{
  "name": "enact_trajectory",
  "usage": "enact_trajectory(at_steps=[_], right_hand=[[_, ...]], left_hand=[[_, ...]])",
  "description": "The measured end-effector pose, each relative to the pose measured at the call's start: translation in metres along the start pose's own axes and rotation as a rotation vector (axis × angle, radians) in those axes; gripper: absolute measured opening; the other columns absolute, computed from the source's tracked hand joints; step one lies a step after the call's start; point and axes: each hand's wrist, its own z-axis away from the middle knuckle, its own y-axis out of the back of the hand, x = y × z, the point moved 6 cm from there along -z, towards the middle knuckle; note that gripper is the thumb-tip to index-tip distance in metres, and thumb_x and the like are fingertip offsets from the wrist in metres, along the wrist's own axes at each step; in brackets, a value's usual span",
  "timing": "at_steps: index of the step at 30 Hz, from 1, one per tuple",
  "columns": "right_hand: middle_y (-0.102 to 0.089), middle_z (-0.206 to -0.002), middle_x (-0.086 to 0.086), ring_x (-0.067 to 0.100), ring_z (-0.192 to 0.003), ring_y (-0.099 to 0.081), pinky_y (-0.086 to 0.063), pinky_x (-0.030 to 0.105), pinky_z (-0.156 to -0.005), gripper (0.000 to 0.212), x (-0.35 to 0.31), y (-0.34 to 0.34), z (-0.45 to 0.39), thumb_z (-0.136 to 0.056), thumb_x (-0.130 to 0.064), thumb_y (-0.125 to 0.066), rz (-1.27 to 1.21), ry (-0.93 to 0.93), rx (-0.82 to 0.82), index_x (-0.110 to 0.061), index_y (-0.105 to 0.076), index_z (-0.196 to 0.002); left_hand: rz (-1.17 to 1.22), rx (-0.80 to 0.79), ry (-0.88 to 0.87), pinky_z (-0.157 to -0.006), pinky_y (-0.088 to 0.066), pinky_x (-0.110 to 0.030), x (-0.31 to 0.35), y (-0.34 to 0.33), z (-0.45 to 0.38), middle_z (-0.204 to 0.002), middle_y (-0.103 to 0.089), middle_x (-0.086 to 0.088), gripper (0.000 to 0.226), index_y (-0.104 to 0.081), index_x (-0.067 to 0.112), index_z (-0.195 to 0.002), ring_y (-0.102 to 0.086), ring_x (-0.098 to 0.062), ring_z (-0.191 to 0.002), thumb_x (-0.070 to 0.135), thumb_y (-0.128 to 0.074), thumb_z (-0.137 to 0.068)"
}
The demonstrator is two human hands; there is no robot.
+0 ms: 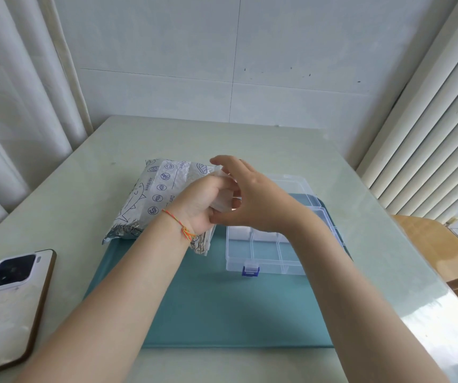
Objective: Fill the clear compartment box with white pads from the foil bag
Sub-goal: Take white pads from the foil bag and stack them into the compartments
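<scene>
Left grip (204, 199) curled round a stack of white pads (223, 201), raised above the near corner of the foil bag (150, 194). Right grip (245, 194) wide, fingers spread, touching or nearly touching the stack; contact blurred. Clear compartment box (266, 252) just below and right of the grips, lid open, on a teal mat (222, 305); rear cell possibly holding white. Best peeled off few at a time, lowered flat into one cell. Right forearm crosses the box. Phone (12, 297) well left on the counter (84, 175).
</scene>
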Motion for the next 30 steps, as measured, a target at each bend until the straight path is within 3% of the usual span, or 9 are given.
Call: enact_trajectory(at_steps=[4,7,11,14,19,22,24,27,30], right_hand=[[-0.053,-0.122,-0.001,0.02,-0.102,-0.056,-0.047,0.044,-0.094,0.078,-0.004,-0.001,-0.001,-0.073,-0.026,-0.076,0.135,0.058,0.06,-0.023,-0.039,-0.141],[-0.056,-0.117,0.003,0.023,-0.095,-0.057,-0.047,0.044,-0.09,0.072,-0.007,0.002,-0.001,-0.075,-0.027,-0.072,0.192,0.08,0.122,-0.02,-0.041,-0.139],[-0.055,-0.119,0.003,0.024,-0.106,-0.055,-0.045,0.043,-0.093,0.074,-0.006,0.002,0.0,-0.073,-0.027,-0.072,0.226,0.097,0.115,-0.021,-0.04,-0.14],[-0.057,-0.116,0.003,0.026,-0.097,-0.057,-0.046,0.042,-0.089,0.067,-0.008,0.004,0.0,-0.077,-0.026,-0.069,0.229,0.111,0.137,-0.02,-0.042,-0.139],[-0.055,-0.116,0.002,0.023,-0.103,-0.054,-0.045,0.043,-0.09,0.07,-0.006,0.004,0.0,-0.076,-0.029,-0.07,0.254,0.105,0.13,-0.022,-0.041,-0.139],[-0.054,-0.117,0.001,0.021,-0.108,-0.053,-0.045,0.037,-0.092,0.075,-0.005,0.006,0.001,-0.074,-0.032,-0.074,0.192,0.075,0.075,-0.026,-0.039,-0.14],[-0.051,-0.12,-0.004,0.013,-0.11,-0.052,-0.043,0.023,-0.09,0.079,-0.001,0.014,0.004,-0.072,-0.037,-0.079,0.07,0.0,0.016,-0.03,-0.039,-0.139],[-0.059,-0.118,-0.008,0.003,-0.107,-0.057,-0.045,0.01,-0.084,0.047,0.009,0.035,0.006,-0.087,-0.029,-0.068,-0.078,-0.059,0.027,-0.024,-0.053,-0.131],[-0.068,-0.105,-0.007,0.004,-0.098,-0.063,-0.048,0.013,-0.084,0.024,0.019,0.046,0.008,-0.093,-0.013,-0.058,-0.141,-0.111,0.058,-0.018,-0.066,-0.115]], left_hand=[[0.064,0.008,0.057,-0.048,-0.045,-0.016,-0.003,0.002,-0.001,-0.055,-0.056,0.004,0.024,-0.054,0.016,-0.075,-0.058,-0.008,-0.05,0.008,-0.043,-0.095],[0.078,0.016,0.073,-0.046,-0.044,-0.016,-0.004,0.004,-0.001,-0.048,-0.053,0.007,0.025,-0.053,0.017,-0.074,-0.054,-0.005,-0.044,0.008,-0.044,-0.095],[0.081,0.014,0.083,-0.056,-0.049,-0.02,-0.005,0.005,-0.002,-0.069,-0.059,0.003,0.016,-0.059,0.019,-0.087,-0.06,-0.01,-0.064,0.01,-0.047,-0.093],[0.073,0.018,0.095,-0.051,-0.047,-0.019,-0.008,0.005,-0.002,-0.057,-0.052,0.004,0.02,-0.054,0.019,-0.078,-0.056,-0.008,-0.053,0.009,-0.046,-0.094],[0.059,0.035,0.107,-0.056,-0.044,-0.022,-0.01,0.008,-0.003,-0.068,-0.041,-0.001,0.019,-0.053,0.021,-0.081,-0.051,-0.01,-0.057,0.006,-0.046,-0.091],[0.044,0.009,0.116,-0.047,-0.039,-0.017,-0.009,0.003,0.0,-0.046,-0.044,0.006,0.026,-0.048,0.018,-0.075,-0.045,-0.005,-0.04,0.003,-0.04,-0.095],[0.034,-0.006,0.097,-0.046,-0.029,-0.019,-0.007,0.001,0.001,-0.047,-0.044,0.007,0.02,-0.049,0.016,-0.085,-0.04,-0.005,-0.041,0.002,-0.039,-0.095],[-0.085,-0.021,0.021,-0.043,-0.017,-0.018,-0.004,0.004,-0.001,-0.053,-0.036,0.004,0.016,-0.045,0.015,-0.089,-0.029,-0.008,-0.042,0.0,-0.048,-0.091],[-0.22,-0.069,-0.038,-0.04,-0.017,-0.016,-0.002,-0.004,0.0,-0.054,-0.035,0.005,0.019,-0.044,0.014,-0.09,-0.025,-0.008,-0.044,0.003,-0.058,-0.084]])
